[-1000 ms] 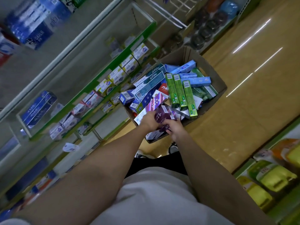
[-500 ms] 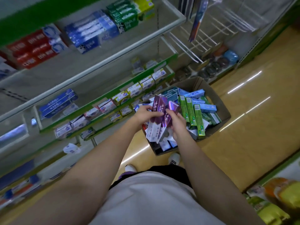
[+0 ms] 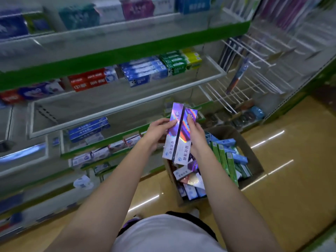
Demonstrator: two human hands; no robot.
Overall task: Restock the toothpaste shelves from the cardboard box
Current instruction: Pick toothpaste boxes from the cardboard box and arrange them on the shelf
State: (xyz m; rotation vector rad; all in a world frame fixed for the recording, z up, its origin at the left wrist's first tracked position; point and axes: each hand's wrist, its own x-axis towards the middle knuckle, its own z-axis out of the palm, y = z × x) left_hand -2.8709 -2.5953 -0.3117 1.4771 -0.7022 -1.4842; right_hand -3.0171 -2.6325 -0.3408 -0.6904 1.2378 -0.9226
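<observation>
From the head view, both hands are raised in front of the shelves and hold two long purple toothpaste boxes [image 3: 179, 133] between them, side by side and almost upright, touching along their long edges. The left hand [image 3: 158, 132] grips the left box, with the thumb curled over its shiny front face and the fingers behind it. The right hand [image 3: 197, 137] grips the right box in the same manner, its thumb pressing on the front. The white lower ends of the boxes point down toward the cardboard box [image 3: 252, 155].

The cardboard box stands on the shiny yellow floor [image 3: 291, 188], just under and to the right of the hands. It is full of toothpaste packs: green packs [image 3: 227, 160] standing in a row, blue ones on the far side, and white and purple ones on the near side.

To the left are the shelves [image 3: 127, 104] with green edges. The middle shelf carries red, blue and green packs at its back. Lower shelves hold blue and white packs. Farther right, white wire hooks [image 3: 236, 88] stick out from the wall.
</observation>
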